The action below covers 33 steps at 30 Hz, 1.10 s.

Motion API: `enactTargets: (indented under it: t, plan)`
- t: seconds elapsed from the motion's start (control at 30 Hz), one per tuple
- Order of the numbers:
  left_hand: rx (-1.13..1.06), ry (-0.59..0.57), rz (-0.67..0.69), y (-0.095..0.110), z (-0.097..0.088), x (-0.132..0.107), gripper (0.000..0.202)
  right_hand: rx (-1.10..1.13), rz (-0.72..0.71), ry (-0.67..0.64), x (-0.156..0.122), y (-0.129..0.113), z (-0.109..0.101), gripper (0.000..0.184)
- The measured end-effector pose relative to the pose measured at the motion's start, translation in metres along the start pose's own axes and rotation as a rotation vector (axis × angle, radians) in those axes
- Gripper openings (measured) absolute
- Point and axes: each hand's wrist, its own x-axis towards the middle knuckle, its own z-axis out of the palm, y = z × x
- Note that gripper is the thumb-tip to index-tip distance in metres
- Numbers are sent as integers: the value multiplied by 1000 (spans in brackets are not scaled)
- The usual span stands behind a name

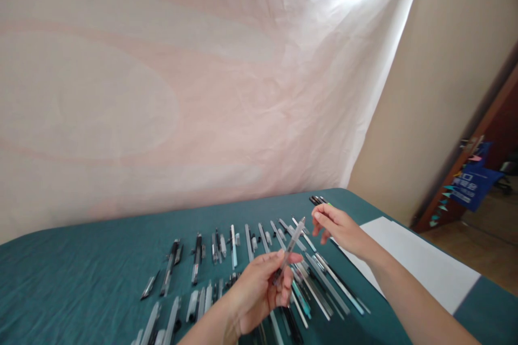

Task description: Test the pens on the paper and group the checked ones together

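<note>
dozens of pens (233, 245) lie in rough rows on the teal surface (81, 280). the left hand (259, 291) pinches one clear pen (290, 245) between thumb and fingers, held slanted just above the rows. the right hand (338, 229) hovers released, fingers loosely bent, over the far pens, near a white paper sheet (421, 267).

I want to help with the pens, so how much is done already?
Done: many pens lie lined up in rows on the green cloth. In hand: the left hand holds one clear pen, and the right hand hovers open above the row's far end. Left: the overlapping pens under the hands look unsorted.
</note>
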Motion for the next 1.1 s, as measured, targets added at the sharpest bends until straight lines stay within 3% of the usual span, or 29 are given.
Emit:
enactTargets:
  t: [0.07, 0.13, 0.2, 0.3, 0.37, 0.47, 0.53, 0.63, 0.7, 0.77, 0.83, 0.9, 0.97, 1.03, 1.1]
  plan:
    - [-2, -3, 12, 0, -1, 1, 34, 177, 23, 107, 4, 1, -29, 15]
    - [0, -3, 9, -1, -2, 3, 33, 525, -68, 496, 7, 3, -67, 18]
    - [3, 15, -5, -2, -4, 4, 33, 616, -150, 696, 6, 5, -109, 24]
    - [11, 76, -30, -5, -5, 6, 33, 685, -177, 858, 0, 12, -155, 29]
    - [17, 117, -42, -6, -5, 6, 33, 707, -153, 871, -2, 18, -164, 28]
    - [23, 137, -47, -7, -2, 6, 31, 702, -129, 795, 4, 23, -143, 16]
    - [26, 140, -45, -7, 1, 6, 29, 666, -135, 700, 10, 21, -111, 9]
    - [29, 153, -45, -5, 5, 5, 28, 509, -111, 447, 9, 6, -53, 23]
    - [33, 166, -38, -4, 8, 5, 27, -33, -163, 21, -1, -6, -16, 29]
    - [49, 184, -30, -4, 10, 5, 25, -482, -319, -165, -15, -14, 15, 33]
    - [82, 197, -24, -5, 13, 5, 24, -779, -432, -236, -26, -14, 35, 32]
    - [132, 176, -40, -8, 16, 5, 29, -946, -440, -251, -29, -5, 42, 24]
    - [214, 132, -60, -14, 18, 5, 39, -967, -393, -202, -24, 11, 34, 19]
    - [369, 97, -41, -22, 18, 5, 47, -801, -314, -102, -12, 32, 11, 19]
    - [640, 38, 56, -32, 14, 7, 47, -457, -125, 70, 0, 54, -23, 21]
